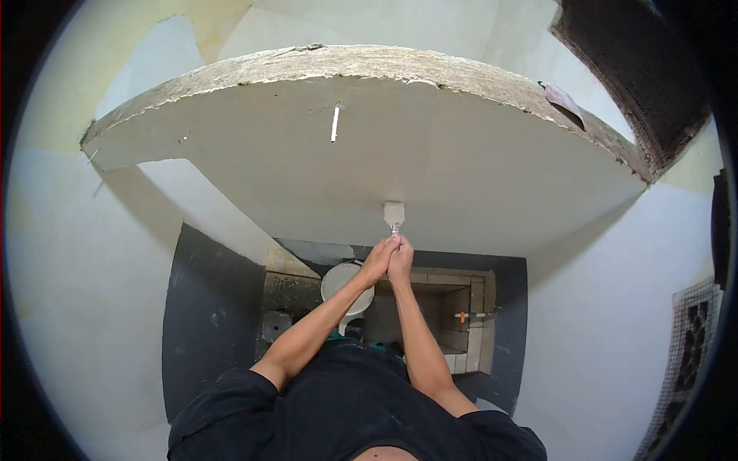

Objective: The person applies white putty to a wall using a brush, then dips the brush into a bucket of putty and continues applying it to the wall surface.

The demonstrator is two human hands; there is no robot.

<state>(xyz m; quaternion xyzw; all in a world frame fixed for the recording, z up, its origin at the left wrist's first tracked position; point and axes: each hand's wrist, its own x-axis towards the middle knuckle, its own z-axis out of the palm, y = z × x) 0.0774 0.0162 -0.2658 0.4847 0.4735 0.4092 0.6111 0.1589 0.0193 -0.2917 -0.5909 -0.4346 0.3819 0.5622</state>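
Note:
A putty knife [393, 214] with a pale, coated blade lies against the smooth grey-white wall [461, 169] in front of me. Its narrow metal neck shows just above my fingers, while the handle is hidden inside my grip. My left hand [378, 261] is closed around the handle from the left. Pressed against it, my right hand [400, 261] is closed around the same handle from the right. Both forearms reach forward from my body, and the hands touch each other.
Below my hands are a white round object [337, 283], partly hidden by my left arm, and a tiled basin [478, 323] with an orange-handled tap [462, 316]. A white stub [335, 124] sticks out of the wall near its rough top ledge [369, 61]. Side walls stand left and right.

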